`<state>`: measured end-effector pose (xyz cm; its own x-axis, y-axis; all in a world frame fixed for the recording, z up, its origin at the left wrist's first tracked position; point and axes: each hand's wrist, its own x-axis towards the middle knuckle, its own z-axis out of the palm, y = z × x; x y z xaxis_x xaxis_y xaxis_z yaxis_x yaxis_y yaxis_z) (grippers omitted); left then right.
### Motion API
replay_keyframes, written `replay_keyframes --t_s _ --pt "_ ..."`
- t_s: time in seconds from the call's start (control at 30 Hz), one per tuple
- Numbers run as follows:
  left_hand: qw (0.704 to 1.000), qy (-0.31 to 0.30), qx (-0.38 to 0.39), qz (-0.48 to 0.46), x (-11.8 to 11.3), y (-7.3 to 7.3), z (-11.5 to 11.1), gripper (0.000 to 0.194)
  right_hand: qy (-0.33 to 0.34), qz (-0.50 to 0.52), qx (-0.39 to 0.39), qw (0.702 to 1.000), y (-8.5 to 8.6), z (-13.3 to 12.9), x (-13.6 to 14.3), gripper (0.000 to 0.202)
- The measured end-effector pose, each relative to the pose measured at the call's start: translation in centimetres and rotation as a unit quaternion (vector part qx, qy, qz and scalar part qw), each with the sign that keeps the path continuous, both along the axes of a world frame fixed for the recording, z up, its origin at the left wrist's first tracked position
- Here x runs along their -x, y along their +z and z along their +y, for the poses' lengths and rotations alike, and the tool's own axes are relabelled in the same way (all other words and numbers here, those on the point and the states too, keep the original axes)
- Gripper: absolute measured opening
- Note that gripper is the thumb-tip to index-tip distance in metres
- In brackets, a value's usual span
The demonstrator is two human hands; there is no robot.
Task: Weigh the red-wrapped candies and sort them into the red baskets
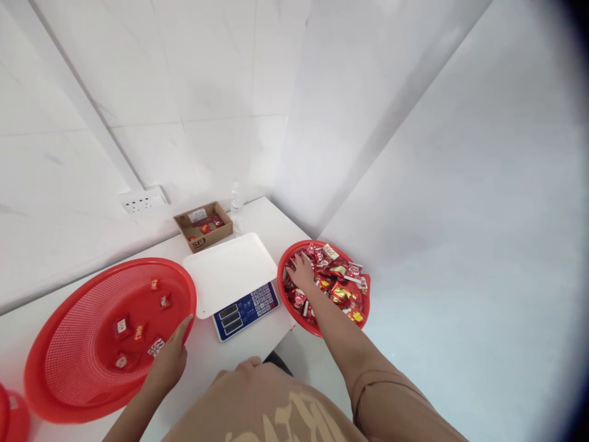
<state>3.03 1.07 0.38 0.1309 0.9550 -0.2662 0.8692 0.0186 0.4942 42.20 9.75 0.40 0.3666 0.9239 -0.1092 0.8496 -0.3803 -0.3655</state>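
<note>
My left hand (170,361) is closed on the near right rim of a large red mesh basket (64,331), thumb over the edge. Several small wrapped sweets (122,327) lie scattered on its bottom. To the right, a smaller red basket (281,290) is heaped with red and gold wrapped sweets (339,294). Inside it, at the left side, my right hand (302,273) rests on the packets with its fingers apart; the fingertips are partly lost among the wrappers, and no packet is visibly gripped.
Between the baskets stands a scale with a white pan (234,267) and a blue keypad panel (246,312). Behind it are a cardboard box (202,242) with a few packets and a clear bottle (236,197). Another red container (18,417) shows at lower left. Walls close off the back and right.
</note>
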Motion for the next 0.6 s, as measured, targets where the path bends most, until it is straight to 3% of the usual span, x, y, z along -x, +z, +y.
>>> replay_keyframes --t_s 0.1,0.27,0.33,0.47,0.53,0.6 --pt "1.0 -0.001 0.008 0.017 -0.3 0.8 0.3 0.06 -0.001 0.01 0.047 0.999 -0.8 -1.1 -1.5 0.061" --pt "0.999 -0.011 0.018 0.031 -0.3 1.4 0.2 0.06 0.1 0.049 0.042 0.993 -0.7 -2.5 -0.8 0.041" --pt "0.999 -0.01 0.011 0.031 -0.3 1.2 0.2 0.06 0.107 0.069 0.061 0.99 -0.8 -3.2 -0.7 0.043" --pt "1.0 -0.012 0.0 0.025 -0.2 0.8 0.3 0.06 0.049 0.052 0.117 0.991 -1.5 -4.0 0.0 0.076" --pt "1.0 -0.019 -0.005 0.022 -0.2 0.7 0.4 0.059 0.015 0.043 0.119 0.992 -2.0 -3.8 0.5 0.076" --pt "0.999 -0.025 -0.007 0.019 -0.1 0.7 0.4 0.059 -0.027 0.069 0.08 0.994 -2.3 -3.4 0.9 0.062"
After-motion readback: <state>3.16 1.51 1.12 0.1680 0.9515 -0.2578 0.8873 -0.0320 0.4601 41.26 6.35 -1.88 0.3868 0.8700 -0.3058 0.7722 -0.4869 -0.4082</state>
